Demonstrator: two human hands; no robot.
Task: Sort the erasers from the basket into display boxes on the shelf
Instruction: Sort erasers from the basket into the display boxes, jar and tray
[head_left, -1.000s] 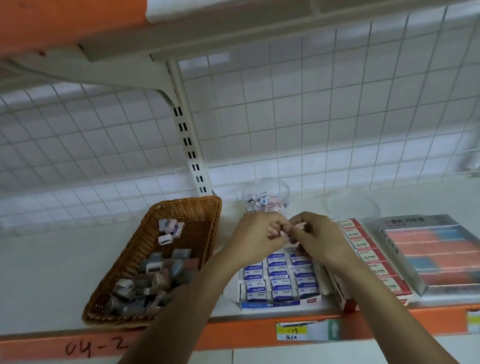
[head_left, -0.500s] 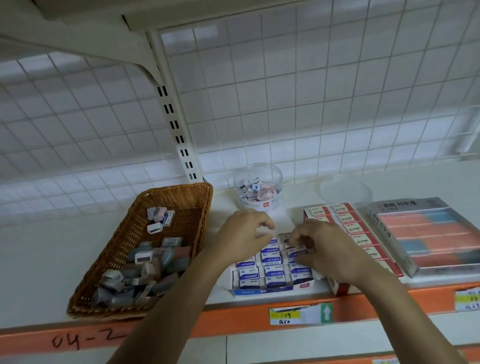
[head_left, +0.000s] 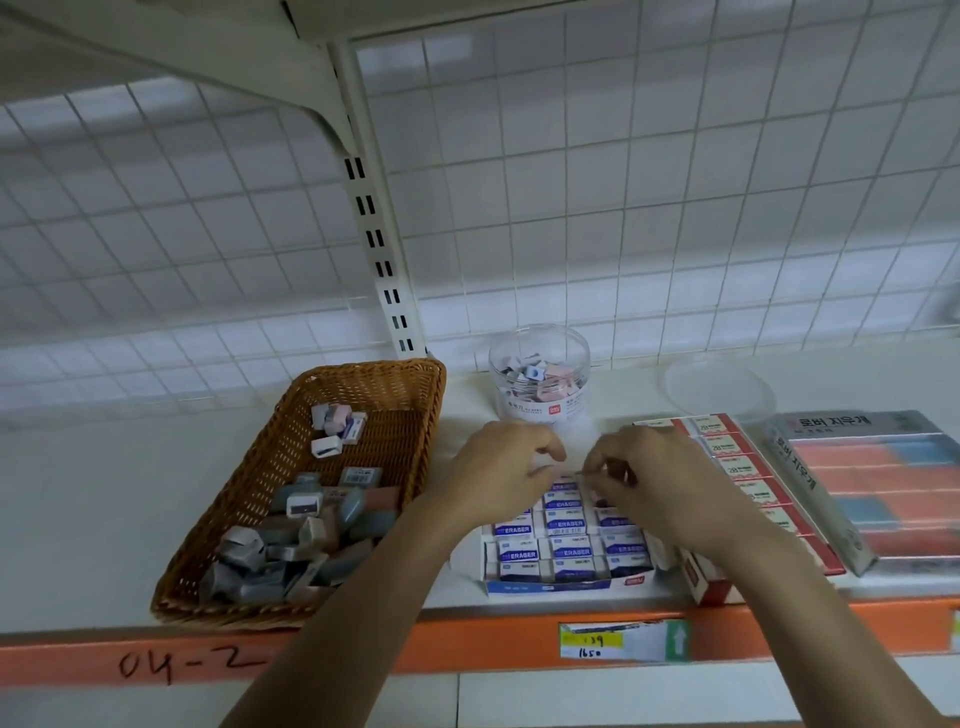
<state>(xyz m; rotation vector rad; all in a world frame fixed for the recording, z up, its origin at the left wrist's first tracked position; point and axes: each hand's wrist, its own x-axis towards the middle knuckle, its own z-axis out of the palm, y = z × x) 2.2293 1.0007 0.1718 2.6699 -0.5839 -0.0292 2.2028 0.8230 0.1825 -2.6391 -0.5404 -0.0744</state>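
Seemingly seating eraser (head_left: 571, 474) in display box (head_left: 550, 586) back row, centre frame, with right grip (head_left: 670, 488) pinched on it, left grip (head_left: 498, 473) hold unclear; next: release squarely, reach left to basket (head_left: 270, 467).

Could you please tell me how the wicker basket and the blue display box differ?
The wicker basket is brown and woven; the blue display box is printed card. The basket's erasers lie in a loose jumble, while the box's erasers sit in neat rows, labels up. The left hand and right hand are over the box, neither over the basket. Both sit on the white shelf.
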